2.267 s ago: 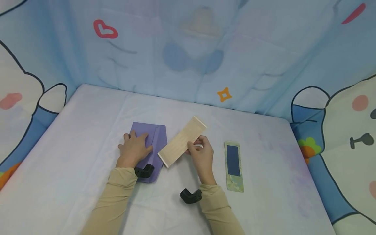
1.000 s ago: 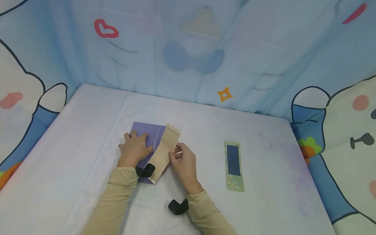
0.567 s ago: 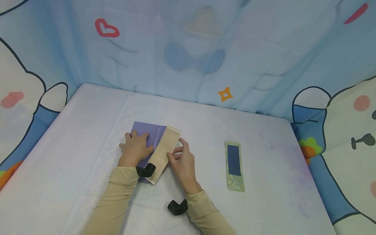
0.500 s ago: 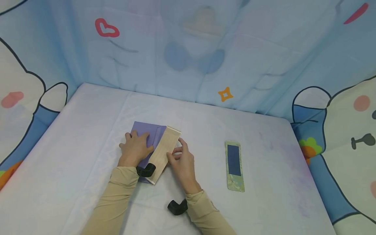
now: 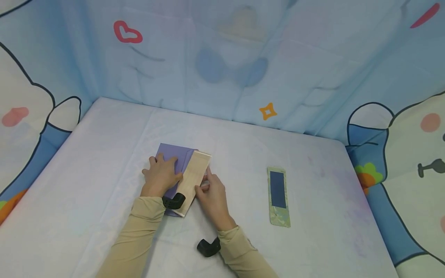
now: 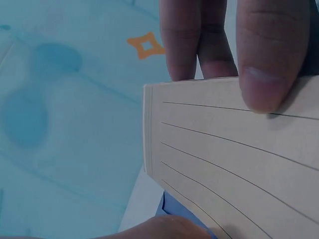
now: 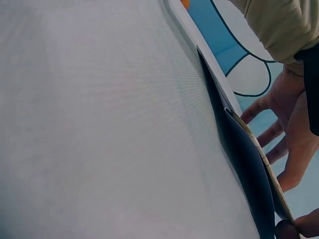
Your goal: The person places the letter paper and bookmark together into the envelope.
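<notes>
A purple envelope [image 5: 168,150] lies left of centre in the head view. My left hand [image 5: 160,175] rests on it with fingers spread. A folded tan sheet of lined paper [image 5: 193,172] slants over the envelope's right side; its ruled face [image 6: 214,124] shows in the left wrist view. My right hand [image 5: 213,199] pinches the sheet's right edge, the thumb on the ruled face and other fingers behind it. In the right wrist view, the envelope [image 7: 241,164] is seen edge-on, its dark upper layer raised off the table, with the tan paper along its edge.
A narrow green card [image 5: 279,216] with a dark blue panel lies to the right on the white tablecloth [image 5: 323,200]. A blue printed cloth [image 5: 167,77] hangs behind the table. Black wrist mounts [image 5: 208,247] stick out from the sleeves.
My right hand has brought the paper leftward from beside the envelope onto its right side, turning it more upright. In the last half second it shifts slightly further left. My left hand stays on the envelope.
</notes>
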Motion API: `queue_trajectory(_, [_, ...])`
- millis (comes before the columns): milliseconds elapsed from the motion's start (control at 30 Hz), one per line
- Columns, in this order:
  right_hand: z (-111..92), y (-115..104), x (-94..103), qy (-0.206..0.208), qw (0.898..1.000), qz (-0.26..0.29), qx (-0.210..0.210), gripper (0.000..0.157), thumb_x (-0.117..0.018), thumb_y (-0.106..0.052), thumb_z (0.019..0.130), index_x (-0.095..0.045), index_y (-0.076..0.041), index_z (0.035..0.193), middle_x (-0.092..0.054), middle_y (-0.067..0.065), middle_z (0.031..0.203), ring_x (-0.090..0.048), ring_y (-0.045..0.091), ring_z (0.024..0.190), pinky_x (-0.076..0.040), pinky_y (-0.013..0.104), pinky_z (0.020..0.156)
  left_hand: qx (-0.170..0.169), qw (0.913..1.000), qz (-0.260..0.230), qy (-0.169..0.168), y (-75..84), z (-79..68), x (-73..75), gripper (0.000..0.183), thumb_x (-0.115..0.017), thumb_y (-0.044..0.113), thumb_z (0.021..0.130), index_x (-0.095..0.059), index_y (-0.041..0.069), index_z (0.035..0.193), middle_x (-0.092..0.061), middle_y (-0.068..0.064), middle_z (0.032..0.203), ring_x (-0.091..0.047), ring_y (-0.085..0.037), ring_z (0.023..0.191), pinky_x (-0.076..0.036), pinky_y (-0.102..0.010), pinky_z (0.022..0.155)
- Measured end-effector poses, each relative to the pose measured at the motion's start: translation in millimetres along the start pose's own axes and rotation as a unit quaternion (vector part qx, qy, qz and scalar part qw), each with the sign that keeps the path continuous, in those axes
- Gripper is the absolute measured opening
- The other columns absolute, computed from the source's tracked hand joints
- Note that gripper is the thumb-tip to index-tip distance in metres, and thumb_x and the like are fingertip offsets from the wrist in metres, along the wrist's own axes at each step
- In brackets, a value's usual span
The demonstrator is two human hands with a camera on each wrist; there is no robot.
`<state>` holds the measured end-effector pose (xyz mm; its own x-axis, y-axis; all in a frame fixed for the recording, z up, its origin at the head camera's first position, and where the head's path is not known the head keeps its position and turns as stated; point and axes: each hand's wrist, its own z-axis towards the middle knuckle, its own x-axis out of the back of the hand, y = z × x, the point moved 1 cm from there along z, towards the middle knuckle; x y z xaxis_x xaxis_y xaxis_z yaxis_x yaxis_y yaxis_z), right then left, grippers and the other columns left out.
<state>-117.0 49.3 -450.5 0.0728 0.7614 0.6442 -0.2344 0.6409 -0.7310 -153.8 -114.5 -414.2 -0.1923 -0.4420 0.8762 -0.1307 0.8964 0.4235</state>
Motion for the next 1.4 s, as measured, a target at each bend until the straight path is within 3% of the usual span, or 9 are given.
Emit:
queue_trajectory(267, [1, -1, -4.1, -0.043, 0.998, 0.018, -0.028, 0.071, -0.070, -0.003, 0.080, -0.035, 0.010, 0.141, -0.057, 0.013, 0.104, -0.068, 0.014, 0.075, -0.051, 0.016, 0.064, -0.003, 1.0000, 0.001, 0.009, -1.0, -0.2, 2.1, 0.058, -0.057, 0.032, 0.087, -0.045, 0.014, 0.141, -0.031, -0.030, 0.142, -0.024, -0.051, 0.130, -0.031, -0.075, 0.089])
queue_trajectory(600, [2, -4, -5.4, -0.056, 0.998, 0.027, -0.031, 0.061, -0.069, -0.006, 0.081, -0.046, 0.007, 0.136, -0.058, 0.011, 0.108, -0.068, 0.012, 0.077, -0.050, 0.016, 0.067, -0.007, 0.9998, -0.004, 0.016, -3.1, -0.8, 4.8, 0.058, -0.056, 0.029, 0.085, -0.047, 0.013, 0.140, -0.033, -0.030, 0.140, -0.026, -0.051, 0.129, -0.032, -0.074, 0.088])
queue_trajectory(1067, [4, -8, -4.8, -0.059, 0.998, 0.021, 0.009, 0.045, -0.064, -0.004, 0.082, -0.059, 0.000, 0.127, -0.068, 0.009, 0.115, -0.068, 0.012, 0.079, -0.051, 0.017, 0.066, -0.007, 0.9999, -0.007, 0.014, -6.2, -0.8, 9.1, 0.058, -0.056, 0.030, 0.086, -0.045, 0.012, 0.141, -0.032, -0.030, 0.141, -0.026, -0.050, 0.129, -0.031, -0.074, 0.089])
queue_trajectory(1200, [6, -7, -1.1, -0.061, 0.997, 0.031, -0.019, 0.044, -0.060, -0.008, 0.086, -0.057, -0.003, 0.129, -0.068, 0.008, 0.117, -0.069, 0.013, 0.083, -0.053, 0.021, 0.068, -0.004, 1.0000, -0.002, 0.007, -5.3, 1.2, 6.8, 0.059, -0.056, 0.031, 0.086, -0.045, 0.013, 0.141, -0.032, -0.029, 0.142, -0.025, -0.051, 0.130, -0.031, -0.074, 0.090])
queue_trajectory(1400, [14, 1, 3.1, -0.065, 0.993, 0.068, -0.067, 0.046, -0.055, -0.012, 0.091, -0.049, -0.001, 0.135, -0.066, 0.014, 0.118, -0.069, 0.023, 0.096, -0.055, 0.036, 0.081, 0.000, 1.0000, 0.007, -0.006, -1.3, 3.2, -2.6, 0.060, -0.057, 0.033, 0.086, -0.044, 0.015, 0.142, -0.030, -0.028, 0.145, -0.025, -0.050, 0.132, -0.032, -0.074, 0.091])
